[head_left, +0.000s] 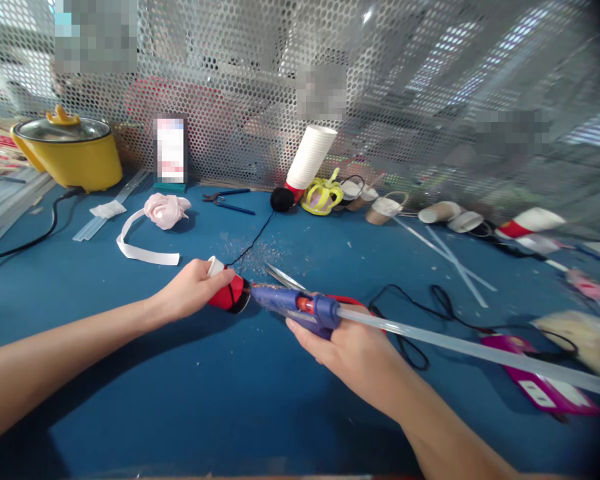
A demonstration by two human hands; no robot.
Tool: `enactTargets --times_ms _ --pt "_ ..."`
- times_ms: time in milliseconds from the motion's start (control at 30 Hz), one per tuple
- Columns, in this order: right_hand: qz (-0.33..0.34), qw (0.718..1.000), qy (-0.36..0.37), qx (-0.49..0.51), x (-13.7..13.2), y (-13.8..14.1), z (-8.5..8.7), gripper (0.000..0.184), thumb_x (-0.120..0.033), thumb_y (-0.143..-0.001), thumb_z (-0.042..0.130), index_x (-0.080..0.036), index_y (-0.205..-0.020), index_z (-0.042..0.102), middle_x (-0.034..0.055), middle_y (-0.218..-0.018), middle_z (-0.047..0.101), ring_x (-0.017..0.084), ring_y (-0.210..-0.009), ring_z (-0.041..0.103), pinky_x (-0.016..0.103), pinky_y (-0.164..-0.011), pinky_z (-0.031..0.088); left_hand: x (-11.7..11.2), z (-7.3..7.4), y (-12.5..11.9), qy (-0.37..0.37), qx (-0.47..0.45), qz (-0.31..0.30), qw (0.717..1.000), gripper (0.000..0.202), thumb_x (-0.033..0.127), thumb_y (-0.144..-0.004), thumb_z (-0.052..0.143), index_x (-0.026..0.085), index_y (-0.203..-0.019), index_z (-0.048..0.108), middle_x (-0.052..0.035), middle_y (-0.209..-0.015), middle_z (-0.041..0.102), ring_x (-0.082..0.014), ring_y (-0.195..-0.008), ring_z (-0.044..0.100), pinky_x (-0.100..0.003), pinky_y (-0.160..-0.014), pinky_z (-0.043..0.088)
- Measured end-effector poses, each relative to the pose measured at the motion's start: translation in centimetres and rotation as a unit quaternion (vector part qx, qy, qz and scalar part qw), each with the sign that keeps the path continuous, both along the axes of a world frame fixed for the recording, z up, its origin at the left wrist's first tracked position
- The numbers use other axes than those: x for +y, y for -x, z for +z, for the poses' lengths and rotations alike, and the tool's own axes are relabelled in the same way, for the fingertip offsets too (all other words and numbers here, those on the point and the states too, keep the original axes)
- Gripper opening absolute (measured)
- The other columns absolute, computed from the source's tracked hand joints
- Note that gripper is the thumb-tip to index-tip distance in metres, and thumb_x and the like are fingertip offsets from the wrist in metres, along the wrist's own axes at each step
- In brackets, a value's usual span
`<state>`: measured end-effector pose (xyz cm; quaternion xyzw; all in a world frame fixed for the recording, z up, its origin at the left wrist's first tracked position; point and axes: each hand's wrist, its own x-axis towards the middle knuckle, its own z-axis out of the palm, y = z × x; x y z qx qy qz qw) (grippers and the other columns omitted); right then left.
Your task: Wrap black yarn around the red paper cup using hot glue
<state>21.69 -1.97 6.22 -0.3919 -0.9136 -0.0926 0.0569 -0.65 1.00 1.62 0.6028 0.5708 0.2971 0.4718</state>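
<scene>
My left hand (pixel 193 288) is closed round a small paper cup (pixel 229 293), tilted on its side, with red and black cord wrapped on it and a white end showing. A black strand runs from it to a ball of black yarn (pixel 283 199). In my right hand (pixel 347 347) is a blue hot glue gun (pixel 295 303), its nozzle touching or very close to the black end of the cup. A long clear glue stick (pixel 430 337) sticks out of its back. Scissors (pixel 284 277) with red handles lie partly hidden behind the glue gun.
A yellow electric pot (pixel 70 157), a phone on a stand (pixel 171 152), pink ribbon (pixel 165 211) and pliers (pixel 230 200) stand or lie behind. Stacked white cups (pixel 310 159) and small baskets line the mesh. At right are a purple power strip (pixel 540 380) and black cables.
</scene>
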Motion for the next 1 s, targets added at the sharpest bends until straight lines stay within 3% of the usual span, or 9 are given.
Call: enactTargets --times_ms 100,300,433,567,733,867,1000 --pt "-0.035 0.999 0.012 0.035 -0.3 0.1 0.1 0.024 -0.021 -0.081 0.048 -0.020 -0.078 0.071 0.0075 -0.063 0.067 0.021 -0.060 0.062 0.028 -0.055 0.045 0.1 -0.2 0.0 -0.009 -0.005 -0.003 1.000 0.038 0.049 -0.075 0.044 0.017 -0.054 0.045 0.0057 -0.047 0.033 -0.0076 -0.045 0.026 -0.023 -0.043 0.019" --pt "0.013 0.997 -0.061 0.033 -0.5 -0.3 -0.9 0.022 -0.015 -0.079 0.050 -0.024 -0.078 0.070 0.0043 -0.063 0.066 0.017 -0.058 0.060 0.025 -0.054 0.042 0.2 -0.4 0.0 -0.021 -0.005 -0.006 1.000 0.040 0.049 -0.077 0.042 0.017 -0.053 0.039 0.0063 -0.048 0.031 -0.0070 -0.045 0.026 -0.022 -0.043 0.020" --pt "-0.003 0.998 -0.024 0.062 -0.5 -0.1 -0.6 0.020 -0.021 -0.081 0.050 -0.022 -0.073 0.069 0.0033 -0.057 0.063 0.014 -0.050 0.056 0.023 -0.048 0.041 0.2 -0.4 0.1 -0.016 0.002 -0.003 1.000 0.040 0.049 -0.077 0.042 0.017 -0.053 0.038 0.0062 -0.049 0.030 -0.0070 -0.046 0.025 -0.022 -0.042 0.019" --pt "0.027 0.998 -0.016 0.055 -0.3 -0.3 -0.4 0.023 -0.017 -0.080 0.048 -0.021 -0.077 0.070 0.0053 -0.057 0.063 0.017 -0.051 0.058 0.026 -0.048 0.040 0.2 -0.5 0.1 -0.021 -0.004 0.000 1.000 0.039 0.048 -0.076 0.043 0.017 -0.053 0.041 0.0060 -0.048 0.031 -0.0070 -0.046 0.025 -0.022 -0.042 0.019" --pt "-0.038 0.984 0.095 0.148 0.3 -0.2 -0.9 0.019 -0.025 -0.079 0.051 -0.022 -0.070 0.067 0.0005 -0.049 0.058 0.017 -0.051 0.057 0.027 -0.050 0.041 0.1 -0.2 0.0 -0.008 0.002 -0.001 1.000 0.038 0.047 -0.076 0.043 0.016 -0.054 0.044 0.0056 -0.048 0.031 -0.0071 -0.046 0.025 -0.022 -0.042 0.019" --pt "-0.122 0.938 0.203 0.254 0.4 0.1 -0.7 0.019 -0.032 -0.077 0.053 -0.022 -0.063 0.062 -0.0026 -0.040 0.051 0.015 -0.046 0.054 0.026 -0.046 0.041 -0.1 -0.1 0.0 -0.009 0.007 -0.006 1.000 0.039 0.048 -0.075 0.042 0.015 -0.057 0.049 0.0051 -0.048 0.032 -0.0072 -0.046 0.025 -0.022 -0.042 0.019" --pt "-0.172 0.900 0.276 0.292 0.7 0.3 -0.6 0.015 -0.032 -0.075 0.055 -0.020 -0.069 0.060 -0.0048 -0.038 0.049 0.012 -0.038 0.050 0.024 -0.041 0.039 0.0 -0.2 0.0 -0.014 0.006 -0.009 1.000 0.041 0.050 -0.075 0.042 0.014 -0.057 0.052 0.0044 -0.048 0.035 -0.0075 -0.046 0.027 -0.022 -0.042 0.020"
